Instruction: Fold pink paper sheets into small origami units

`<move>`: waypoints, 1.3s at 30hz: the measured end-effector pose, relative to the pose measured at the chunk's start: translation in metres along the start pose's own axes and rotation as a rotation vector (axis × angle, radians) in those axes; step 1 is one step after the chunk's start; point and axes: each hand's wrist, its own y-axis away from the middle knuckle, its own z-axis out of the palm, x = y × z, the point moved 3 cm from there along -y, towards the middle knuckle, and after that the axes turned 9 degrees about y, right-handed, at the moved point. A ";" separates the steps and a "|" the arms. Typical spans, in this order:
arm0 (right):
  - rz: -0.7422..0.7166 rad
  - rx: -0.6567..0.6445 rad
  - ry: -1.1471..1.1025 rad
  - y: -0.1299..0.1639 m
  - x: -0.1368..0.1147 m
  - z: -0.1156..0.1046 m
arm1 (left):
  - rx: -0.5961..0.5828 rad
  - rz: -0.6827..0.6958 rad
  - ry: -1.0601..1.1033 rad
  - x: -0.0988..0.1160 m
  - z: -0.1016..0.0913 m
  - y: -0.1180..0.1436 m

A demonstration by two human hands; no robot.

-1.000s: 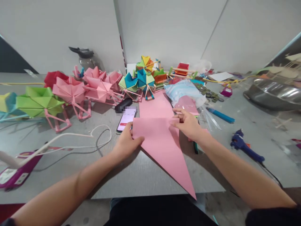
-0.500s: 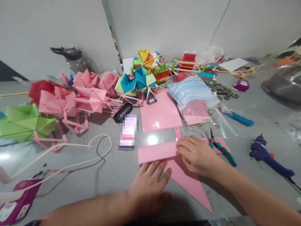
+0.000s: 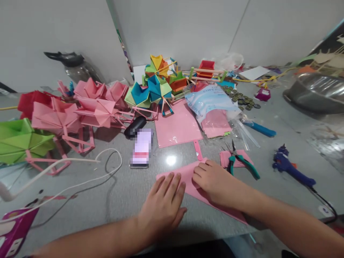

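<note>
A sheet of pink paper (image 3: 192,175) lies on the table in front of me, folded over on itself, its long edge slanting down to the right. My left hand (image 3: 168,197) rests flat on its left end, fingers stretched out. Over its middle, my right hand (image 3: 212,181) has curled fingers pressed onto the paper near the upper edge; the fingertips are partly hidden. Just beyond lies a pink strip with a hole (image 3: 198,150). Pliers with green handles (image 3: 245,161) rest on a small stack of pink paper pieces (image 3: 223,159) beside my right forearm.
A phone (image 3: 142,148) and a black case (image 3: 135,126) lie left of centre. Folded pink paper models (image 3: 57,116) crowd the back left. A purple-blue glue gun (image 3: 292,168) and a metal bowl (image 3: 314,93) stand right. A white cable (image 3: 77,184) loops across the left.
The raised flap of the pink paper has come down flat. My left hand has moved up onto the paper, and my right hand has shifted slightly left. The view has turned a little right.
</note>
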 end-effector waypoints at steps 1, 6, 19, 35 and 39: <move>0.013 -0.023 -0.026 0.002 0.000 -0.002 | -0.025 0.011 -0.014 0.002 0.004 0.002; 0.057 0.100 -0.125 -0.001 -0.010 -0.008 | -0.072 0.073 -0.016 0.016 0.016 0.016; -0.045 0.277 -0.164 -0.007 -0.019 0.028 | 0.006 0.343 0.260 0.003 0.000 0.004; -0.192 0.142 -0.150 -0.002 -0.021 0.037 | -0.096 0.267 0.070 0.005 -0.001 0.005; -0.180 0.132 -0.163 -0.002 -0.023 0.039 | -0.139 0.283 0.078 0.008 0.001 0.007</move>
